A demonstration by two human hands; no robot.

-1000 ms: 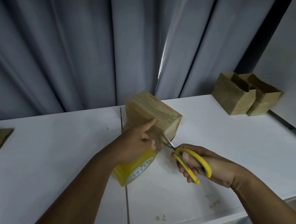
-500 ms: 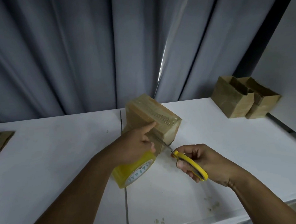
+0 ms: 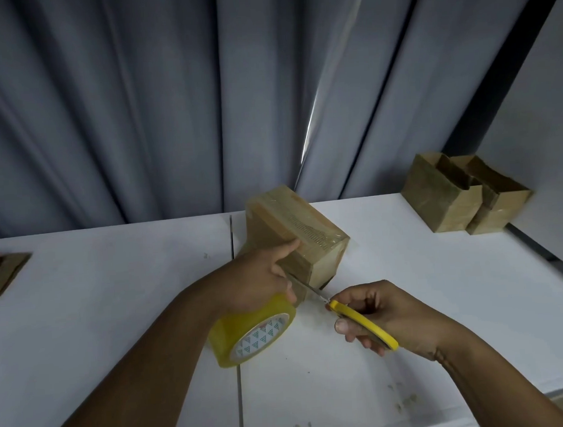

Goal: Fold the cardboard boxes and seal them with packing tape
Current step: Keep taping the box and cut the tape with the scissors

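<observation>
Box [image 3: 294, 235] on table [image 3: 114, 287], centre. Left hand [image 3: 261, 279] grip round tape roll [image 3: 250, 335], forefinger on box. Right hand [image 3: 386, 315] grip holds scissors [image 3: 361, 323], blades at tape strip. Risk: blades nick left fingers close by; cut strip may spring back onto roll.

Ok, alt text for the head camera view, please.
A person's right hand holds yellow-handled scissors with the blades at the near corner of a taped cardboard box; the left hand grips a yellow tape roll, forefinger on the box. Two open-topped boxes stand far right on the white table.
</observation>
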